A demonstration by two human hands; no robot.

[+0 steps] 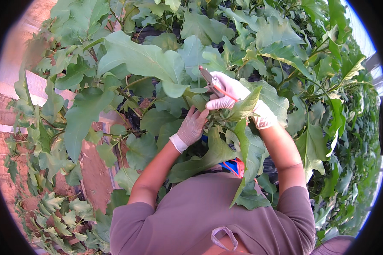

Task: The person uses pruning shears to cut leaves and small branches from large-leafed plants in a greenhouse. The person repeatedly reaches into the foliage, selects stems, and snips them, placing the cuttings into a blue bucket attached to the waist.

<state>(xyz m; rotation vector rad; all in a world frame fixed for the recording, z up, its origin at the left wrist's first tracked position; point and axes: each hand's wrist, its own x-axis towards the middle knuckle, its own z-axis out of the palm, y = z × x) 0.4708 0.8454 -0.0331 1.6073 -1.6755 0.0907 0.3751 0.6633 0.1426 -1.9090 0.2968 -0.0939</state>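
Note:
In my right hand (228, 89), which wears a thin white glove, is a pair of pruning shears (212, 81) with metal blades and red-orange handles. The blades point up and to the left, away from me. My left hand (191, 127), gloved the same way, reaches into the eggplant foliage just below and left of the shears. Its fingertips meet a leaf and lie close to my right thumb; whether they pinch a stem is hidden. A cluster of small shoots (215, 118) sits beneath both hands. One broad leaf (143, 59) spreads above my left hand.
Dense eggplant plants (319, 140) crowd the right side and the far end. Large leaves (250, 153) hang against my chest and right forearm. Bare reddish soil (97, 172) shows at left, near a brick wall (6, 108). Something blue and red (234, 166) is partly covered by leaves before my chest.

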